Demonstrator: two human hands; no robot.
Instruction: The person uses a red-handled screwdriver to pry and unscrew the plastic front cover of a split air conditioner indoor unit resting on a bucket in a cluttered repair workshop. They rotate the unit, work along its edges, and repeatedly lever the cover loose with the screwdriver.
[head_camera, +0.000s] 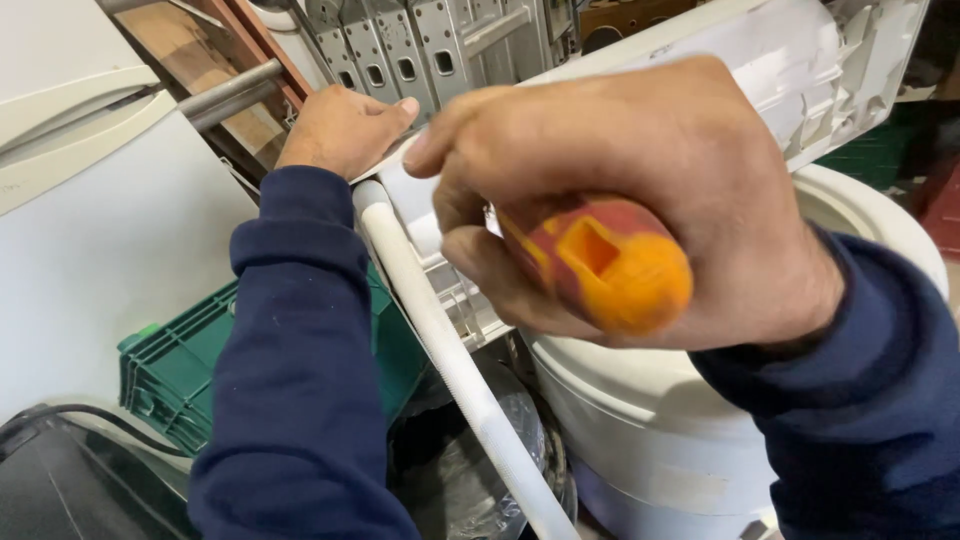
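**Close to your eyes, a tool handle points back at you**

Up close in your right hand (650, 190) sits a screwdriver handle (600, 262). It is red and orange, with a square hole in its round end. Your fingers are wrapped tight around it. The fat end points back toward you and a bit down to the right. Its long line runs away from you, up and to the left, toward the white plastic casing (800, 60). Your fingers hide the front part of the tool, so you cannot see its tip.

Your left hand (340, 128) is farther away. It lies flat, fingers together, on the edge of the same white casing. It holds nothing.

Under your hands a white hose (450, 370) runs down to the right. Beside it stands a round white tub (640, 420). A green crate (180, 370) sits lower left, behind your dark blue sleeve (290, 350).
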